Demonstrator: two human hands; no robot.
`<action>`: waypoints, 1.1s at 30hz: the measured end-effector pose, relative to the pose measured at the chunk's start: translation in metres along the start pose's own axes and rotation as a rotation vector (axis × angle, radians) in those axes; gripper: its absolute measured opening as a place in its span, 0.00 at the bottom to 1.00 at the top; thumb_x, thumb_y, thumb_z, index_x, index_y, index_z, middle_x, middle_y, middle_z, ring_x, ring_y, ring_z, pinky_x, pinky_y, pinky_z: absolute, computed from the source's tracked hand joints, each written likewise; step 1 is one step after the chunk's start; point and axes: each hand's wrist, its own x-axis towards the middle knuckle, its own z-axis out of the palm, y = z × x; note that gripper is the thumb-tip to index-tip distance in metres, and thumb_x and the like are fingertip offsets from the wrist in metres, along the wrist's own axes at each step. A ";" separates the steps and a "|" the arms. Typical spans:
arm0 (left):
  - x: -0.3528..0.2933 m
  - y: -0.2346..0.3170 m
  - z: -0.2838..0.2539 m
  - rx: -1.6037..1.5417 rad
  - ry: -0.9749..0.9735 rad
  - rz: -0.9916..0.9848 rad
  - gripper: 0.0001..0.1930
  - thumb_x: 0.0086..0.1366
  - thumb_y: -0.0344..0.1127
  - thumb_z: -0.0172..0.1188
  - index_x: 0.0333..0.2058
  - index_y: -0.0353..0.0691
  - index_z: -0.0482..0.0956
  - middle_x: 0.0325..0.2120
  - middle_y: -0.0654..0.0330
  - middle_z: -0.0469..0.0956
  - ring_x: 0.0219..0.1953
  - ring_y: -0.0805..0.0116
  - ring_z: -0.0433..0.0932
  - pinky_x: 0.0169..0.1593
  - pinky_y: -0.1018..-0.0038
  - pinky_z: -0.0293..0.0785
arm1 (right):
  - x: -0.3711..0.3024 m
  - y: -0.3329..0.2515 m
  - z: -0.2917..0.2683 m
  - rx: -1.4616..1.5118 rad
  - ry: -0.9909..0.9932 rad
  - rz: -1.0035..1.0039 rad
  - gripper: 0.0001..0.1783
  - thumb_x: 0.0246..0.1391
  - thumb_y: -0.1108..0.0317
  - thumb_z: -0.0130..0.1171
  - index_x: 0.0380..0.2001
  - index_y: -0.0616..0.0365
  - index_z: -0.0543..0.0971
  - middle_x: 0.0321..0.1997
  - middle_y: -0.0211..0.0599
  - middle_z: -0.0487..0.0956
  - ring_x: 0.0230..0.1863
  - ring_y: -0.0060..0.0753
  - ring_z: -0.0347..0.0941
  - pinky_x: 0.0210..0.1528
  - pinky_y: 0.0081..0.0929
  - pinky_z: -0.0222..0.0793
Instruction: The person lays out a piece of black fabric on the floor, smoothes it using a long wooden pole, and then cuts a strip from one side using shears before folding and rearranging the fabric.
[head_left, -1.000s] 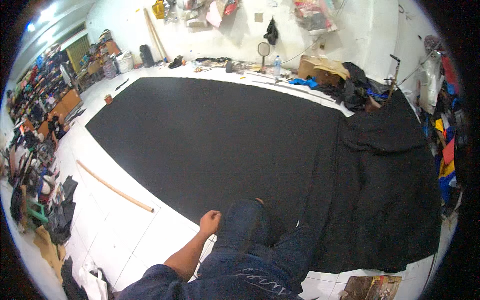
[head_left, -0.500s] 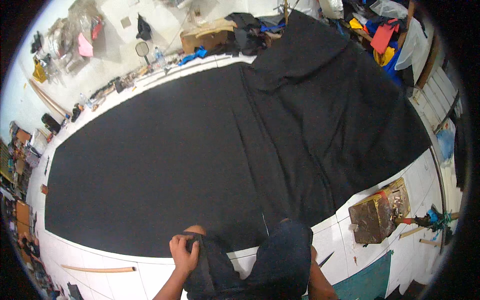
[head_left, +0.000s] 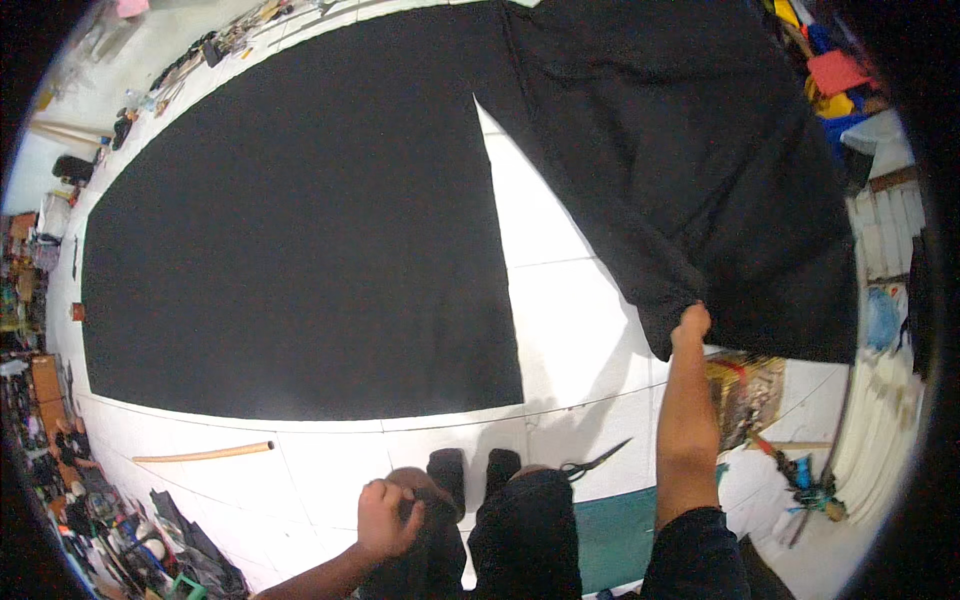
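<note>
A wide sheet of black fabric lies flat over the white floor. To its right, a rumpled part of the black cloth is pulled aside. A long wedge of tile shows between the two, narrowing to a point at the far end, where they seem joined. My right hand is closed on the near edge of the rumpled part, arm stretched forward. My left hand rests on my left knee, fingers loosely bent, holding nothing. Black scissors lie on the tiles beside my right knee.
A green mat lies near my right leg. A worn box stands beyond my right forearm, partly hidden. At left, a wooden stick lies on the tiles. Clutter fills the lower left, and a pink-red cloth hangs far right.
My right hand has come up from beside my leg and gripped the cloth's near edge. The cloth has parted, baring a wedge of floor. My left hand stays on my knee; the view has shifted.
</note>
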 end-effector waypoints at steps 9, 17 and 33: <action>-0.009 0.088 -0.018 0.061 -0.355 -0.289 0.19 0.60 0.48 0.62 0.43 0.40 0.79 0.41 0.48 0.78 0.44 0.46 0.76 0.49 0.52 0.72 | -0.095 -0.271 0.014 0.233 0.235 0.004 0.27 0.57 0.60 0.55 0.55 0.68 0.73 0.57 0.52 0.74 0.53 0.48 0.74 0.56 0.41 0.74; 0.201 0.297 -0.028 -0.490 -0.174 -0.203 0.26 0.62 0.54 0.61 0.47 0.38 0.80 0.44 0.46 0.77 0.49 0.48 0.75 0.56 0.60 0.70 | -0.234 -0.289 -0.101 -0.652 -0.140 -0.721 0.31 0.67 0.54 0.49 0.61 0.70 0.66 0.60 0.58 0.71 0.58 0.49 0.69 0.62 0.40 0.63; 0.195 0.377 -0.119 -0.237 -0.355 0.296 0.26 0.63 0.38 0.54 0.60 0.40 0.66 0.52 0.43 0.71 0.51 0.43 0.75 0.54 0.54 0.72 | -0.341 -0.328 0.150 -1.657 -1.073 -0.680 0.38 0.46 0.56 0.69 0.56 0.71 0.72 0.54 0.61 0.76 0.58 0.54 0.72 0.60 0.43 0.67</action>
